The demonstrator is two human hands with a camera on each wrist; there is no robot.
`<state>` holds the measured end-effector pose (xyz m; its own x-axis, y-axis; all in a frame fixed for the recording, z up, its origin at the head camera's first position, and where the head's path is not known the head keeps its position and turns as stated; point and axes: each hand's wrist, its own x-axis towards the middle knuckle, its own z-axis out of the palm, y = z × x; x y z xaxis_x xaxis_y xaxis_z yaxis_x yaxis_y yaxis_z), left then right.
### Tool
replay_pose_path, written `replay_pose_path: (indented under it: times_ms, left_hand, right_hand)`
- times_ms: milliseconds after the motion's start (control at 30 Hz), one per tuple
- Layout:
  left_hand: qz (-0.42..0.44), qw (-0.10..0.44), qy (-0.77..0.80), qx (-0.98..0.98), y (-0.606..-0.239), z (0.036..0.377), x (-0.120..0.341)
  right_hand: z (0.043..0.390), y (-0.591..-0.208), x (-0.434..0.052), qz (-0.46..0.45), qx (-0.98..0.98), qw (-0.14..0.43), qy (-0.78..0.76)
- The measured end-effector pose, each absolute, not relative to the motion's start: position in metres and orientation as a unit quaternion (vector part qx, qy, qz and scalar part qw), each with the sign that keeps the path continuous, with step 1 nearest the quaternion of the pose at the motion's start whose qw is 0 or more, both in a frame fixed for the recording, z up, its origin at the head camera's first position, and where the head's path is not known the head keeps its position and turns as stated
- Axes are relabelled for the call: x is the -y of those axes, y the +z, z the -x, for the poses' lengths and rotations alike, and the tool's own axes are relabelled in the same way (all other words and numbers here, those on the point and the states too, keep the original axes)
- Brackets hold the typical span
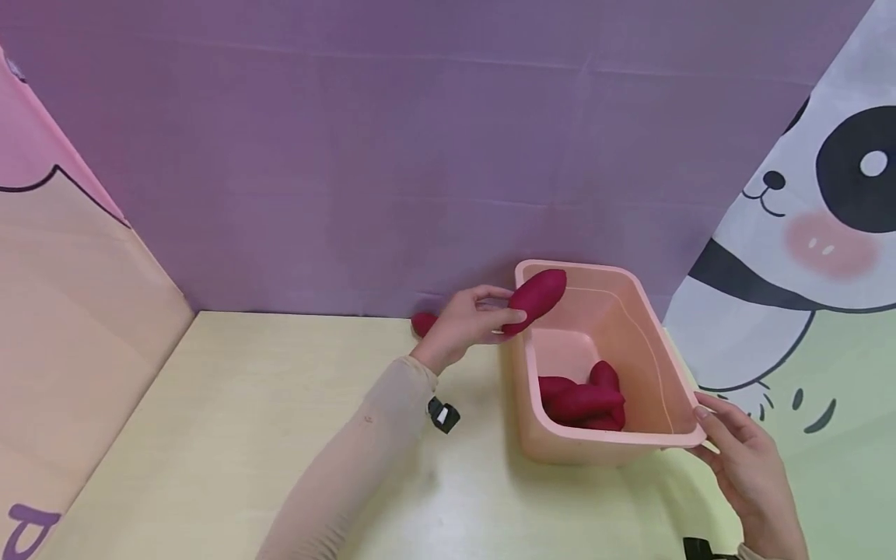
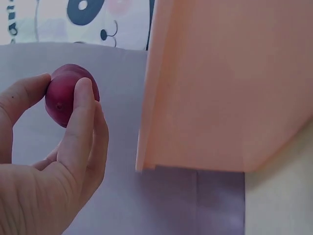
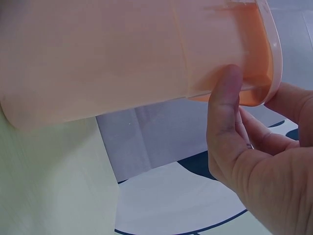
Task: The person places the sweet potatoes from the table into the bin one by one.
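A pink plastic bin [image 1: 651, 334] stands on the yellow table, and several dark red sweet potatoes [image 1: 582, 400] lie in its near end. My left hand [image 1: 467, 320] holds another red sweet potato [image 1: 536, 297] over the bin's far left rim; in the left wrist view the sweet potato [image 2: 63, 93] sits pinched between thumb and fingers beside the bin wall [image 2: 220, 83]. My right hand [image 1: 738, 459] grips the bin's near right corner, thumb against the wall [image 3: 122, 58] in the right wrist view. One more red sweet potato [image 1: 422, 323] lies on the table behind my left hand.
A purple backdrop [image 1: 392, 155] rises right behind the bin. A pink-and-tan panel [image 1: 63, 311] closes the left side, and a panda-print panel [image 1: 805, 257] the right. The yellow tabletop [image 1: 231, 435] stretches left of the bin.
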<state>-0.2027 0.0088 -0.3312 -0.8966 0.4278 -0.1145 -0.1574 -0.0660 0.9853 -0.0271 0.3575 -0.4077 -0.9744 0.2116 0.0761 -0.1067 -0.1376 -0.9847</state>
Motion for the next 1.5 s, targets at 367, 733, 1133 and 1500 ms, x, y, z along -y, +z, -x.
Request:
replay_pose_path:
  times_ms: [367, 733, 1133, 1500]
  left_hand:
    - [-0.119, 0.169, 0.642, -0.738, -0.307, 0.226, -0.08]
    - [-0.07, 0.2, 0.631, -0.746, -0.308, 0.224, -0.119]
    - [-0.06, 0.24, 0.57, -0.784, -0.337, 0.2, -0.138]
    - [-0.056, 0.232, 0.571, -0.785, -0.342, 0.194, -0.138]
  right_hand:
    - [0.023, -0.407, -0.35, 0.039, 0.65, 0.12, 0.749]
    - [0.022, -0.404, -0.34, 0.049, 0.666, 0.119, 0.734]
    - [0.02, -0.401, -0.338, 0.045, 0.66, 0.112, 0.742]
    - [0.021, -0.401, -0.34, 0.055, 0.665, 0.101, 0.738]
